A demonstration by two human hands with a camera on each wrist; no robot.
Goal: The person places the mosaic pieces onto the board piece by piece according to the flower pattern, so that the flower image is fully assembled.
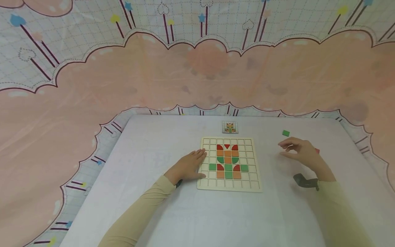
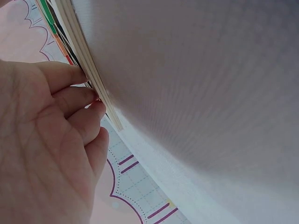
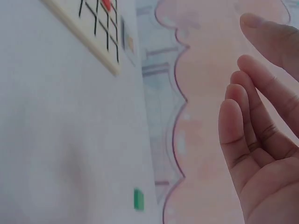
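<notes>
A pale wooden grid board [image 1: 205, 184] lies on the table, bearing red, orange and green tiles in a symmetrical pattern. My left hand [image 1: 188, 165] rests at the board's left edge with its fingers touching the rim; in the left wrist view those fingertips [image 2: 96, 105] meet the board's side [image 2: 88, 56]. To the right of the board, my right hand [image 1: 300, 152] hovers over the table, fingers loosely bent and nothing between them. A green tile [image 1: 286, 133] lies just beyond it, seen also as a green block [image 3: 138, 199] in the right wrist view. A red piece [image 1: 317, 151] is partly hidden behind the right hand.
A small pattern card [image 1: 230, 127] showing a similar coloured design lies behind the board. White cloth covers the table [image 1: 160, 137]. Behind and to the left hangs a printed curtain [image 1: 185, 75].
</notes>
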